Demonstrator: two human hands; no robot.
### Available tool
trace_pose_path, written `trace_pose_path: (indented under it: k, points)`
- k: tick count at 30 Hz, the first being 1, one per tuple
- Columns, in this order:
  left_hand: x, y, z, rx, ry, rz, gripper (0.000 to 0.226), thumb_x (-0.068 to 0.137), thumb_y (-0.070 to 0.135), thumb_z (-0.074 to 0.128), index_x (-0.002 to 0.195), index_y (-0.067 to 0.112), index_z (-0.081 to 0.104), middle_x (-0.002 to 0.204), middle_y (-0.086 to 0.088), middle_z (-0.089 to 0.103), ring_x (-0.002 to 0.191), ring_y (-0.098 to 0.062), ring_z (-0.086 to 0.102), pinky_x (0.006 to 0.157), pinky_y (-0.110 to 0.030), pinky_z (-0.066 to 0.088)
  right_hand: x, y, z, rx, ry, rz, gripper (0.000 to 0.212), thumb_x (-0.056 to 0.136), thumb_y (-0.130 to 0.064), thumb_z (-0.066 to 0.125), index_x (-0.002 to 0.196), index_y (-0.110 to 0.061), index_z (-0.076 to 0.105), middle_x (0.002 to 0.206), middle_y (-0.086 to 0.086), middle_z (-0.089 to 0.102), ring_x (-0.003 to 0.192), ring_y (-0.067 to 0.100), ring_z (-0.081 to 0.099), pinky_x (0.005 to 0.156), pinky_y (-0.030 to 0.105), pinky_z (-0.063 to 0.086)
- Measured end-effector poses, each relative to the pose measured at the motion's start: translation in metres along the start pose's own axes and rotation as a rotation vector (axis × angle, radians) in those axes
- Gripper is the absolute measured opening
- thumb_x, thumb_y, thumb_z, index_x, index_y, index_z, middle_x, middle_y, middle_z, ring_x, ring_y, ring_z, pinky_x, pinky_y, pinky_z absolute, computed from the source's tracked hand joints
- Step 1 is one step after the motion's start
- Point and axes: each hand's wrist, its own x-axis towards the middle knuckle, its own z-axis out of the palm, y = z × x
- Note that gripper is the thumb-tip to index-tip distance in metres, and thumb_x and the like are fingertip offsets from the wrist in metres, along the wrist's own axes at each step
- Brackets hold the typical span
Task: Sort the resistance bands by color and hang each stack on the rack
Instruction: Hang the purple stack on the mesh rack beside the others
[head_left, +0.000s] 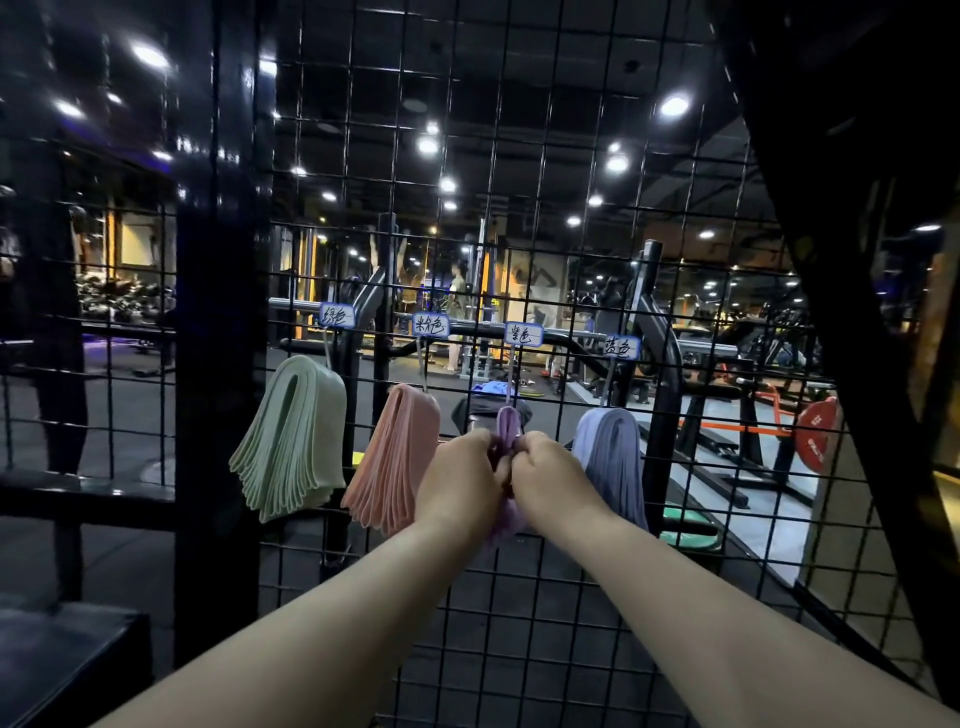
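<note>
Only one view exists, from the head. It faces forward and a little downward at the black wire grid rack (521, 597), which is near; the gym (727, 364) behind is probably far.

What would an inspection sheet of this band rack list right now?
Surface: black wire grid rack, upright, with labelled hooks.
Job's things: green bands, pink bands and blue bands hang on hooks; purple bands at the third hook.
Clutter: nothing seen.
Hands: left hand and right hand both grip the purple bands.
Cables: nothing seen.
Surroundings: dim gym behind the grid, machines, red weight plate.
</note>
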Motion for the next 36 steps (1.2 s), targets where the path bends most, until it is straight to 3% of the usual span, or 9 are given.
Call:
trace_pose_path:
  k: [4,8,12,18,22,26,31,34,36]
  points:
    - [-0.007,-0.003,0.001,0.068,-0.103,-0.051,0.015,0.092,0.022,0.058,0.097,0.02,0.073,0.085,0.0,0.071,0.079,-0.022,0.069,0.073,-0.043,0.06,0.001,0.005,0.004,-0.098,-0.016,0.036,0.026,0.105,-0.029,0.036,0.106,-0.013,0.057,0.102,0.011,0.064,0.088,0.026,0.061,0.073,0.035,0.047]
    - [-0.016,-0.008,-0.002,0.154,-0.186,-0.054,0.011,0.091,0.021,0.06,0.086,0.018,0.069,0.081,0.001,0.069,0.081,-0.022,0.066,0.069,-0.036,0.055,-0.002,0.006,0.003,-0.166,-0.015,0.044,0.029,0.106,-0.032,0.035,0.109,-0.012,0.056,0.104,0.008,0.064,0.091,0.026,0.062,0.08,0.039,0.053]
    - [-0.025,-0.012,-0.007,0.248,-0.178,-0.053,0.026,0.095,0.04,0.061,0.075,0.023,0.058,0.084,-0.002,0.066,0.081,-0.025,0.064,0.064,-0.034,0.048,-0.009,0.007,0.003,-0.249,0.0,0.074,0.022,0.103,-0.024,0.036,0.11,-0.011,0.053,0.104,0.01,0.064,0.089,0.028,0.062,0.078,0.04,0.053]
    - [-0.036,-0.027,-0.029,0.428,-0.164,0.047,0.048,0.098,0.058,0.046,0.076,0.017,0.055,0.079,-0.003,0.061,0.072,-0.026,0.061,0.061,-0.037,0.05,-0.024,0.003,0.0,-0.208,0.09,0.029,0.018,0.104,-0.018,0.031,0.106,-0.012,0.048,0.086,0.007,0.063,0.073,0.024,0.061,0.058,0.036,0.044]
    - [-0.028,-0.04,-0.049,0.266,-0.042,0.034,0.031,0.101,0.033,0.046,0.077,0.016,0.056,0.077,0.0,0.062,0.071,-0.022,0.062,0.067,-0.042,0.058,-0.028,-0.009,0.003,-0.129,0.129,-0.045,0.02,0.106,-0.022,0.033,0.107,-0.017,0.051,0.087,0.001,0.062,0.072,0.016,0.06,0.054,0.03,0.039]
    - [-0.011,-0.044,-0.074,0.152,0.213,0.046,0.019,0.102,0.028,0.047,0.088,0.017,0.053,0.087,0.001,0.055,0.074,-0.013,0.056,0.059,-0.026,0.045,-0.023,-0.031,0.018,-0.095,0.165,-0.205,0.017,0.106,-0.021,0.04,0.109,-0.015,0.056,0.091,-0.001,0.063,0.07,0.01,0.059,0.053,0.019,0.041]
    - [0.01,-0.05,-0.087,0.157,0.306,0.01,0.024,0.099,0.028,0.056,0.115,0.011,0.051,0.11,-0.002,0.047,0.1,-0.016,0.046,0.085,-0.027,0.038,-0.001,-0.056,0.047,-0.009,0.051,-0.152,0.032,0.105,-0.022,0.04,0.131,-0.012,0.057,0.121,0.009,0.064,0.106,0.025,0.059,0.082,0.03,0.044]
    - [0.022,-0.051,-0.082,0.137,0.214,-0.073,0.04,0.098,0.033,0.057,0.128,0.008,0.05,0.118,-0.011,0.058,0.109,-0.03,0.057,0.086,-0.036,0.044,0.009,-0.067,0.06,0.088,-0.022,-0.019,0.042,0.102,-0.016,0.039,0.142,-0.01,0.051,0.137,0.012,0.058,0.125,0.029,0.054,0.102,0.034,0.043]
    - [0.027,-0.051,-0.077,0.091,0.174,-0.143,0.036,0.097,0.036,0.06,0.121,0.01,0.053,0.111,-0.009,0.063,0.104,-0.03,0.061,0.082,-0.035,0.046,0.014,-0.069,0.066,0.151,-0.038,0.037,0.044,0.098,-0.015,0.041,0.141,-0.012,0.052,0.137,0.01,0.059,0.125,0.028,0.053,0.106,0.036,0.043]
